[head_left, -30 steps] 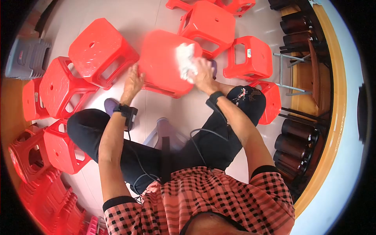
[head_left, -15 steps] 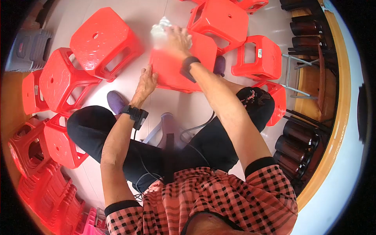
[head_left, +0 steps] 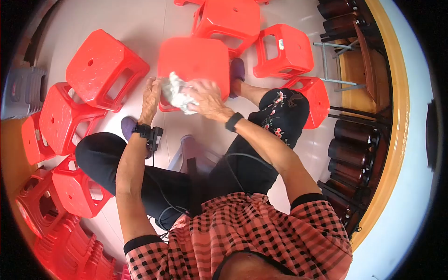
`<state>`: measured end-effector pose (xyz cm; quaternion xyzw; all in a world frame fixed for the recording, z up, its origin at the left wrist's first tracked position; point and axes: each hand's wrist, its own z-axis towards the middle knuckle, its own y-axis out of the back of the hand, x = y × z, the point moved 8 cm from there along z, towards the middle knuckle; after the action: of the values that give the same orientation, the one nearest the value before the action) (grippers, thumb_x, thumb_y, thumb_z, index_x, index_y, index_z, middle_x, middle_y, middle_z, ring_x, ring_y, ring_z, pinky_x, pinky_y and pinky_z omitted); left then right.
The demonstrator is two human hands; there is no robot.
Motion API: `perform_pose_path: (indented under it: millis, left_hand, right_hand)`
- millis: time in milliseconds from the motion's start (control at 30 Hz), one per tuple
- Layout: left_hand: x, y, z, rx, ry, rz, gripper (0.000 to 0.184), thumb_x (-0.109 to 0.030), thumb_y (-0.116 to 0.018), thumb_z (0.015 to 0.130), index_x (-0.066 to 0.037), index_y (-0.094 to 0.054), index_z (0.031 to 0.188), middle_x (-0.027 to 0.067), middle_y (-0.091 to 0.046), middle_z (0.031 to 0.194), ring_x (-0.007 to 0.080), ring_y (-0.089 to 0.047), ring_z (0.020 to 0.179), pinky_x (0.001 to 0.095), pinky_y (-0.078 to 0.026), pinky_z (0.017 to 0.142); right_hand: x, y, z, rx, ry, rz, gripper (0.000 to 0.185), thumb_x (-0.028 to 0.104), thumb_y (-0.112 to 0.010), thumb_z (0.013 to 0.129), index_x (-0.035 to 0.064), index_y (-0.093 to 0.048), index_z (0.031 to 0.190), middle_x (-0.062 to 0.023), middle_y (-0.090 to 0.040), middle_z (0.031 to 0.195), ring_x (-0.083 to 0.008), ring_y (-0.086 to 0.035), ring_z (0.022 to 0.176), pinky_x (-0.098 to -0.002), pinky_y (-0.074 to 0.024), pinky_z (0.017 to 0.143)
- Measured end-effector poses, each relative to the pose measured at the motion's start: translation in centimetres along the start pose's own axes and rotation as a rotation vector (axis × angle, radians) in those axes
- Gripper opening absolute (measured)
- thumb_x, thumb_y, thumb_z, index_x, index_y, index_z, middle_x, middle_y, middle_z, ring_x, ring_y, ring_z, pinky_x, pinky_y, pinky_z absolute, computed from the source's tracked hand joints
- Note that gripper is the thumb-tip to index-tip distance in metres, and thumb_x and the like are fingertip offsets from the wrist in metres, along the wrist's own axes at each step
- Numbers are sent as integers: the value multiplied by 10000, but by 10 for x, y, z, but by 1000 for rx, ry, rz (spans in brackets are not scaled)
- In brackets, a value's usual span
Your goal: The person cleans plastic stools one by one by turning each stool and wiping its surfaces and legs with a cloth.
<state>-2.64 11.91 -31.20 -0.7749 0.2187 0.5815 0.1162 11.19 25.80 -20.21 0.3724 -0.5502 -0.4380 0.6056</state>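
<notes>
Between my knees stands a red plastic stool, its square seat facing up. My right hand presses a crumpled white cloth against the near edge of that seat; the fingers are somewhat blurred. At the seat's left side, my left hand touches the stool's edge, its fingers close together along the rim. Just left of it is another red stool with wet-looking spots on its top.
More red stools stand at the left, at the top and at the right. Stacked red stools fill the lower left. Grey stacked stools and a folding chair flank the floor.
My right hand has swept the cloth from the seat's far edge back to its near edge. My left hand stays by the left side. The whole view has shifted slightly.
</notes>
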Motion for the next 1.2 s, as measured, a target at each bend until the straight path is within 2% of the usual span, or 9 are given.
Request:
perform_pose_path:
  millis: [267, 367, 467, 500, 700, 800, 833, 1000, 1200]
  left_hand:
    - [48, -19, 9, 183, 126, 161, 693, -422, -651, 872, 55, -430, 1325, 178, -627, 1014, 227, -609, 947, 330, -495, 799]
    - [36, -22, 8, 167, 90, 169, 729, -456, -653, 862, 56, -426, 1328, 206, -618, 1069, 249, -605, 1001, 339, -490, 845]
    - [22, -24, 5, 156, 55, 117, 738, -475, -654, 856, 57, -436, 1320, 221, -612, 1111, 255, -602, 1041, 346, -482, 880]
    - [22, -26, 4, 158, 46, 93, 739, -478, -655, 854, 57, -440, 1316, 223, -611, 1124, 254, -601, 1051, 347, -479, 890]
    - [81, 42, 50, -26, -3, 67, 662, -486, -606, 892, 37, -489, 1279, 207, -600, 1188, 310, -584, 1075, 397, -453, 925]
    - [38, 66, 30, -190, 62, 607, 575, -418, -597, 902, -6, -490, 1289, 238, -554, 1220, 395, -532, 1108, 485, -424, 940]
    - [6, 68, 14, -264, 111, 909, 544, -384, -598, 903, -22, -487, 1294, 249, -535, 1232, 424, -511, 1119, 515, -413, 943]
    - [-66, 8, -19, -285, -567, 1103, 512, -243, -600, 860, -43, -457, 1308, 253, -485, 1251, 428, -450, 1150, 525, -381, 971]
    - [-41, -35, -45, -99, -551, 1227, 579, -323, -560, 887, -62, -406, 1380, 237, -336, 1429, 444, -330, 1272, 570, -235, 1074]
  right_hand:
    - [-158, 25, -55, -425, -710, -60, 490, 344, -686, 763, 162, -565, 1202, -96, -578, 1072, -282, -557, 996, -434, -449, 836]
    - [-180, -7, -74, -177, -1204, 776, 368, 363, -621, 869, 138, -584, 1159, -59, -598, 857, -192, -588, 772, -337, -494, 720]
    - [-205, -70, -89, -311, -1263, 1371, 243, 377, -575, 921, 173, -603, 1052, 18, -581, 766, -93, -563, 680, -269, -488, 637]
    - [-203, -82, -87, -244, -1197, 1353, 564, 677, -463, 880, 156, -591, 1056, 23, -569, 805, -92, -539, 682, -283, -464, 618]
    - [-156, -156, -99, -45, -1033, 1512, 322, 426, -534, 939, 128, -653, 921, 26, -625, 786, -97, -591, 711, -275, -463, 625]
    - [-90, -136, -100, 109, -926, 1842, 257, 327, -527, 964, 93, -629, 999, -14, -643, 862, -136, -628, 776, -317, -518, 720]
    - [-80, -136, -104, 130, -962, 1845, 257, 319, -519, 969, 89, -625, 1011, -21, -647, 881, -142, -633, 786, -326, -524, 726]
    - [-72, -145, -102, 159, -930, 1844, 262, 296, -495, 986, 69, -615, 1036, -34, -664, 938, -169, -653, 815, -354, -542, 718]
    - [-131, -152, -75, -142, -1170, 2016, 410, 480, -462, 974, 114, -573, 1122, -25, -644, 996, -133, -642, 845, -327, -547, 704]
